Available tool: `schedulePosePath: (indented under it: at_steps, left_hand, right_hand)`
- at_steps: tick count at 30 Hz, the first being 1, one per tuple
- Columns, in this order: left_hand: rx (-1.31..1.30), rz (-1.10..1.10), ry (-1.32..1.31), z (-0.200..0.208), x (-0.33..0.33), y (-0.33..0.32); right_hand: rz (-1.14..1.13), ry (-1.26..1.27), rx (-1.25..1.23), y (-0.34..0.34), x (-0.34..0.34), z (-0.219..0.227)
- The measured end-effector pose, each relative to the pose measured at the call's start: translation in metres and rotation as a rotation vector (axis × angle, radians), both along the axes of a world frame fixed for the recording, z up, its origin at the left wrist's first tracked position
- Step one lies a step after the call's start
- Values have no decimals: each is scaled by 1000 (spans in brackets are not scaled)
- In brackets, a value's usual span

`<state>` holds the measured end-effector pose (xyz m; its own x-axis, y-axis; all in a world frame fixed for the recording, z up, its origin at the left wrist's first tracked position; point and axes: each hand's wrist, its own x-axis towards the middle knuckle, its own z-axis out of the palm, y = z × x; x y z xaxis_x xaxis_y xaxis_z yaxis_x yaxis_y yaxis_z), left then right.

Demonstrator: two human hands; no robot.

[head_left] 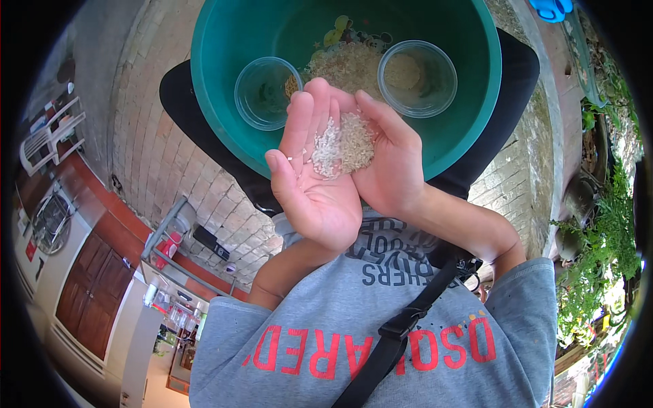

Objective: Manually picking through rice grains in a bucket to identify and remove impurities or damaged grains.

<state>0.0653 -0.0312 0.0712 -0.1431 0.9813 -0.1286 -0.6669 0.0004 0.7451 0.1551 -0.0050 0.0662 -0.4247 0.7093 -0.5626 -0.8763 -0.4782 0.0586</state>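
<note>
Cupped side by side with palms up, my left hand (320,204) and my right hand (398,166) are held at the near side of a green basin (484,41). White rice grains (326,153) lie in my left palm, and a few stick to its fingers. Duller, tan-grey rice grains (357,143) rest in my right palm, against the white ones. Beyond my fingertips, loose rice (350,62) is heaped in the basin. A round clear tub (258,102) with some golden grains stands left of my hands; another clear tub (439,85) holding pale grains stands to the right.
The basin sits between dark-clothed legs (520,64) above a brick-paved floor (146,102). Colourful cartoon shapes show on the basin's far inside. A white chair (51,136) stands far left, green plants (598,245) grow at the right, and a blue object (551,9) lies upper right.
</note>
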Motion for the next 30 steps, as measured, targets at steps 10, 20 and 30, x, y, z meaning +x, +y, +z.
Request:
schedulePosePath:
  at_steps: [10, 20, 30]
  left_hand:
    - [-18, 24, 211, 13, 12, 5]
    - [179, -114, 384, 11, 7, 6]
    - [175, -74, 226, 25, 17, 10]
  right_hand:
    - [11, 50, -55, 3, 1, 2]
    - [9, 139, -18, 4, 5, 3]
    - [-136, 265, -133, -1, 38, 16]
